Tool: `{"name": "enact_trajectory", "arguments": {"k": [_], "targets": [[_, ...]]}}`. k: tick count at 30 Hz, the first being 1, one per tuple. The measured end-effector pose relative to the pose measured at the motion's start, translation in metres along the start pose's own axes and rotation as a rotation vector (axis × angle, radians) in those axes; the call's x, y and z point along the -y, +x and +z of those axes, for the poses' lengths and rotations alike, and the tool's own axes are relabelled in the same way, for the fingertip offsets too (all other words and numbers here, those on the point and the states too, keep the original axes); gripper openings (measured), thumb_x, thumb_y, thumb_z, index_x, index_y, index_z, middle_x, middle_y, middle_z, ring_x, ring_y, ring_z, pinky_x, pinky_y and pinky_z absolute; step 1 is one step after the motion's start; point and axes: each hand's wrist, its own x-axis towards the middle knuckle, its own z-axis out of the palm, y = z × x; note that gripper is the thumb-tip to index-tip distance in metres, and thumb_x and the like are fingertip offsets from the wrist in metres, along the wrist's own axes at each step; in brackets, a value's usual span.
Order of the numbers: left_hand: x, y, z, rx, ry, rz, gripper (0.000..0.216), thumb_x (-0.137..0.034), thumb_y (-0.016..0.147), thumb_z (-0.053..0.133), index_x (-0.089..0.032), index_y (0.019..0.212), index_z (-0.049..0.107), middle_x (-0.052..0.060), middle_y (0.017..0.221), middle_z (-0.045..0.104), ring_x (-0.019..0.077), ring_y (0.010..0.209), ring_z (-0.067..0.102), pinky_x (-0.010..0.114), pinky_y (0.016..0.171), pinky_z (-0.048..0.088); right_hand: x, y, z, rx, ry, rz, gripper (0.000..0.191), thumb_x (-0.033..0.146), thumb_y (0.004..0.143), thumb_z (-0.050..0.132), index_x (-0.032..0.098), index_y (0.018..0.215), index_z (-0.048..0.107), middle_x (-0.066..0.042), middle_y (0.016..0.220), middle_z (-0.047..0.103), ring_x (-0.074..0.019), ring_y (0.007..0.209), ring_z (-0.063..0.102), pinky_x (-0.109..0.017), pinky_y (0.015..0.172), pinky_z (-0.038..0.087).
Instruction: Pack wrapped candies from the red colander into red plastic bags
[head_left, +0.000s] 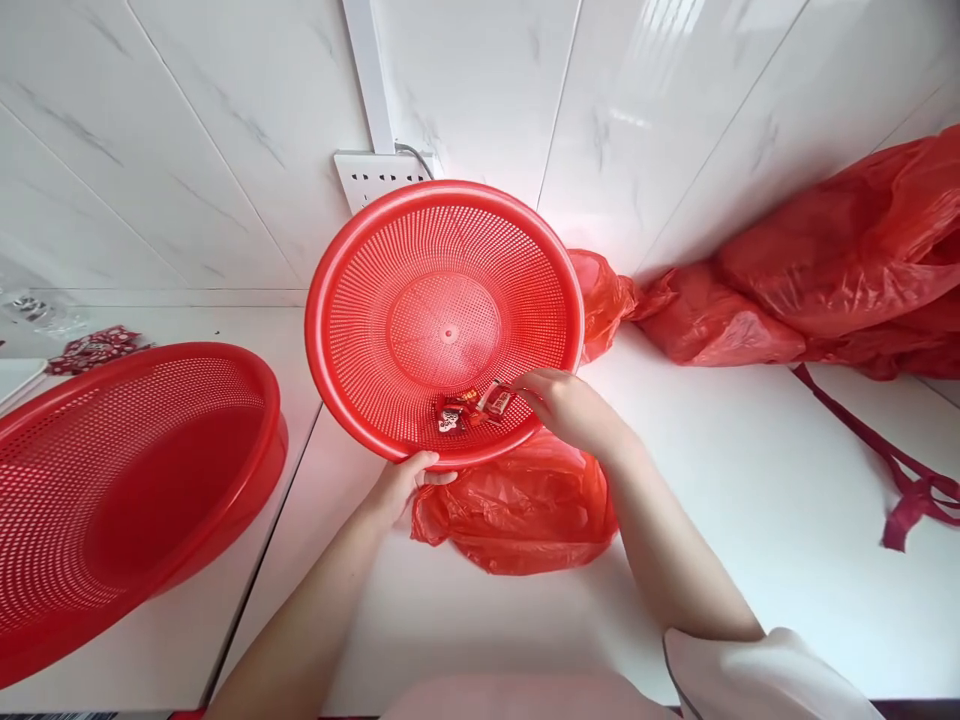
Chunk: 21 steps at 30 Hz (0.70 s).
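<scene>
Head view showed the left hand holding the lower rim of a red basket, thumb up over the edge and fingers beneath. The basket was tilted, its mouth toward the camera, above a red bag on the white table. Small wrapped sweets lay together low on its inner wall. The right hand reached over the rim, fingers bunched narrowly beside the sweets; whether they gripped one, I could not tell. A second basket stood to the left, a strap lay to the right, and a socket panel sat behind.
</scene>
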Motion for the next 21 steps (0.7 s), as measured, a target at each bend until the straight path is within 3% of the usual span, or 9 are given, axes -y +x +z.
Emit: {"name": "enact_trajectory", "arguments": {"k": [3,5,7,10,15,18,21], "targets": [[0.002,-0.001,0.005,0.000,0.007,0.015,0.021,-0.020,0.073,0.066,-0.010,0.091,0.071,0.010,0.098,0.074,0.0226,0.087,0.069,0.031,0.078,0.058,0.007,0.003,0.021,0.102,-0.082,0.035,0.030,0.030,0.098,0.041,0.019,0.120,0.058,-0.011,0.115,0.065,-0.0253,0.113,0.058,-0.058,0.109,0.026],[0.003,-0.001,0.007,-0.001,-0.007,0.006,0.024,-0.020,0.072,0.066,-0.010,0.094,0.070,0.011,0.101,0.073,0.0243,0.090,0.069,0.032,0.078,0.058,0.012,0.001,0.029,0.204,-0.121,0.050,0.036,0.035,0.094,0.050,0.017,0.125,0.056,-0.014,0.123,0.061,-0.0302,0.125,0.049,-0.064,0.110,0.017],[0.004,-0.001,0.008,0.002,-0.025,-0.008,0.028,-0.019,0.072,0.065,-0.010,0.099,0.069,0.012,0.102,0.073,0.0242,0.089,0.070,0.032,0.077,0.058,0.015,-0.002,0.030,0.283,-0.124,0.031,0.039,0.034,0.089,0.057,0.016,0.124,0.057,-0.015,0.121,0.062,-0.0321,0.123,0.050,-0.058,0.105,0.032],[0.004,0.000,0.007,-0.008,-0.042,-0.048,0.031,-0.019,0.074,0.063,-0.011,0.103,0.068,0.011,0.097,0.074,0.0207,0.076,0.071,0.031,0.075,0.057,0.015,-0.005,0.022,0.338,-0.010,-0.018,0.034,0.023,0.086,0.060,0.021,0.120,0.062,-0.011,0.109,0.066,-0.0261,0.103,0.061,-0.039,0.085,0.049],[0.002,-0.001,0.004,-0.008,-0.043,-0.098,0.029,-0.021,0.076,0.061,-0.010,0.100,0.070,0.011,0.094,0.075,0.0190,0.070,0.070,0.029,0.073,0.057,0.016,-0.004,0.007,0.180,0.511,0.100,0.021,0.027,0.093,0.050,0.022,0.106,0.066,-0.004,0.095,0.071,-0.0180,0.083,0.067,-0.032,0.075,0.053],[0.000,-0.001,0.004,-0.028,-0.048,-0.096,0.024,-0.021,0.076,0.061,-0.009,0.093,0.072,0.011,0.094,0.075,0.0183,0.071,0.070,0.028,0.072,0.057,0.019,-0.005,-0.002,0.153,0.982,0.171,0.030,0.037,0.089,0.058,0.019,0.114,0.061,-0.007,0.103,0.071,-0.0200,0.090,0.068,-0.032,0.073,0.058],[0.000,0.001,0.002,-0.057,-0.053,-0.093,0.023,-0.021,0.075,0.061,-0.009,0.090,0.073,0.010,0.091,0.075,0.0173,0.069,0.070,0.027,0.071,0.057,0.023,-0.008,-0.011,0.153,1.181,0.210,0.036,0.040,0.084,0.066,0.016,0.111,0.062,-0.007,0.098,0.072,-0.0192,0.085,0.070,-0.029,0.067,0.061]]}}
